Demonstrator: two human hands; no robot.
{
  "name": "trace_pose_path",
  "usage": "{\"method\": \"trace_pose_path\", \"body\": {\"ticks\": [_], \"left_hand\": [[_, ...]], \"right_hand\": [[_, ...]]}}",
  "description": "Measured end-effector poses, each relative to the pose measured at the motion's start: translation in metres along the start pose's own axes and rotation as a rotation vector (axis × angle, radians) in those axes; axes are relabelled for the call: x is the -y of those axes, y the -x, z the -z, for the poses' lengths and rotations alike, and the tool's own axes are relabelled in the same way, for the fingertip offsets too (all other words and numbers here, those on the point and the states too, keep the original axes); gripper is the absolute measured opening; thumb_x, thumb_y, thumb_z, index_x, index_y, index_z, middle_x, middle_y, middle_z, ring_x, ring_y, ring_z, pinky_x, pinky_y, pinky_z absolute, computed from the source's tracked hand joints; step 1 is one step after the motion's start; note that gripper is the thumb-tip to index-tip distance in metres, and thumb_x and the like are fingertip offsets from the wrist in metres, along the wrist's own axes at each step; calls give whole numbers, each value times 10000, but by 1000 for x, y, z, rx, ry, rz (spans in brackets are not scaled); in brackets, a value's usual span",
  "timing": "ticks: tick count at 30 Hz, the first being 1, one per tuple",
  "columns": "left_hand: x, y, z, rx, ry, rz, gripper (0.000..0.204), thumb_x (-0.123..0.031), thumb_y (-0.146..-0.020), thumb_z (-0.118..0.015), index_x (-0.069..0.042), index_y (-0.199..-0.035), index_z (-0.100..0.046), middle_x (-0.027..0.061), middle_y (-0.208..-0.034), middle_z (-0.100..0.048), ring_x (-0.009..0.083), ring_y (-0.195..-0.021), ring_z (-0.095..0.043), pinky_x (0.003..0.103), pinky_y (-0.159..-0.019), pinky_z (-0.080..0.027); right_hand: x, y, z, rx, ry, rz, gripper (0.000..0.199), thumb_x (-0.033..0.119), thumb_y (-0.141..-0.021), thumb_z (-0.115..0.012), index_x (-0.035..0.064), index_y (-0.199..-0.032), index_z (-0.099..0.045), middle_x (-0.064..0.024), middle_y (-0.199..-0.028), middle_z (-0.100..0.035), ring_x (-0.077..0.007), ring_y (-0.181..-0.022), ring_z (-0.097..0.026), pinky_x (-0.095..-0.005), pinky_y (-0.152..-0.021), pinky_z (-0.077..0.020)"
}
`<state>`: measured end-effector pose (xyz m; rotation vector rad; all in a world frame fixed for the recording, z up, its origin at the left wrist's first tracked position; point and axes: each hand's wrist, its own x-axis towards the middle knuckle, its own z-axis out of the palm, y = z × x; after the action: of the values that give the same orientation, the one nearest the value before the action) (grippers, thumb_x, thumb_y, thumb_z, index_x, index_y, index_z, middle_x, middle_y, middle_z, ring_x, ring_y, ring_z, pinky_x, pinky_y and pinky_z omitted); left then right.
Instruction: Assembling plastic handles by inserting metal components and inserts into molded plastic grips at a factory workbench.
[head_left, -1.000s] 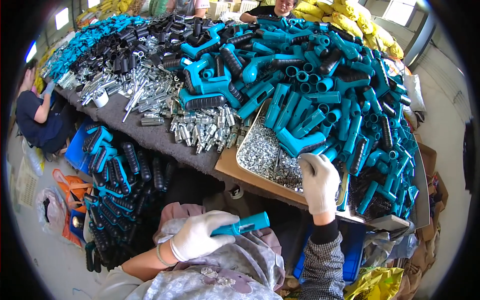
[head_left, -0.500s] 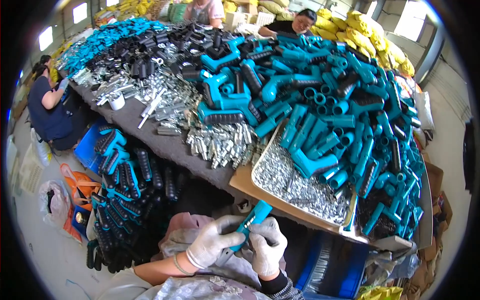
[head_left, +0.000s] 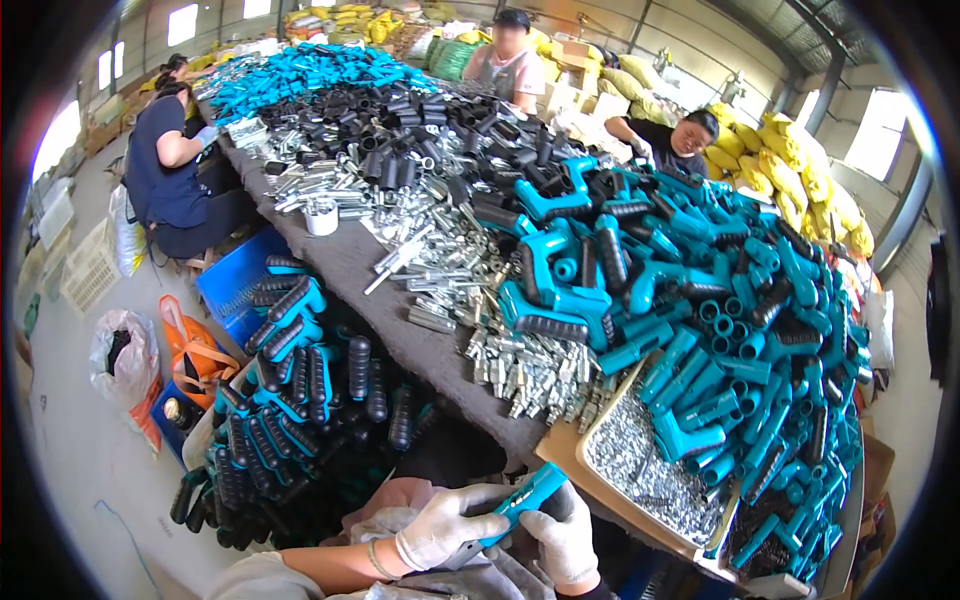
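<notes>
Low in front of me, both gloved hands are on one teal plastic tool housing (head_left: pixel 534 492), tilted with its upper end toward the table. My left hand (head_left: pixel 450 528) is closed around its lower part. Against its right side, my right hand (head_left: pixel 564 535) has its thumb pressed, the other fingers curled behind and partly hidden. Just beyond them is a tray of small metal parts (head_left: pixel 640 470) at the table's edge. More teal housings (head_left: pixel 700 400) with black ribbed grips lie heaped past the tray.
Shiny metal fittings (head_left: pixel 540 370) and black sleeves (head_left: pixel 400 140) cover the table (head_left: pixel 370 290). Below its left edge, handles with black grips (head_left: pixel 290 400) are piled beside a blue crate (head_left: pixel 240 290). Co-workers sit at the left and far sides. Yellow sacks (head_left: pixel 785 170) stand behind.
The view has tilted up and turned left, so the table appears lower and further right. The housing stays in my hands; my right thumb and fingers have shifted along its side.
</notes>
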<state>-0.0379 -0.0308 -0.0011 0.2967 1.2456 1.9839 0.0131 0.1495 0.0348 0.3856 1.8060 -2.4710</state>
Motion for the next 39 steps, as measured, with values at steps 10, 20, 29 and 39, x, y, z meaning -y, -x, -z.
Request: {"method": "trace_pose_path", "body": {"ticks": [10,20,29,39], "left_hand": [[-42,14,47,-135,220,-85,541,-179,-926,-665,89,-1375,-530,89,-1001,-684,145,-834,-636,272,-769,-509],[-49,1,58,-158,247,-129,610,-346,-912,-670,93,-1312,-533,107,-864,-664,173,-693,-643,294,-660,-523],[-41,5,42,-360,291,-339,606,-305,-971,-621,84,-1416,-489,73,-1051,-675,122,-862,-632,255,-777,-509],[-93,-5,73,-240,-914,-384,430,-176,-773,-792,-29,-1154,-660,174,-947,-699,327,-839,-708,383,-765,-560]], "right_hand": [[14,-85,-48,293,466,105,411,168,-865,-729,-12,-1185,-545,-72,-930,-664,-157,-727,-674,-307,-682,-555],[8,-93,-79,191,208,19,394,121,-881,-744,-7,-1203,-558,-51,-935,-639,-109,-784,-623,-272,-684,-546],[24,-100,-106,176,326,0,374,112,-851,-704,5,-1185,-575,-21,-871,-608,-76,-691,-571,-236,-568,-501],[72,-111,-76,470,1585,1014,447,239,-697,-764,80,-1094,-634,-119,-991,-631,-293,-845,-637,-420,-761,-518]]}}
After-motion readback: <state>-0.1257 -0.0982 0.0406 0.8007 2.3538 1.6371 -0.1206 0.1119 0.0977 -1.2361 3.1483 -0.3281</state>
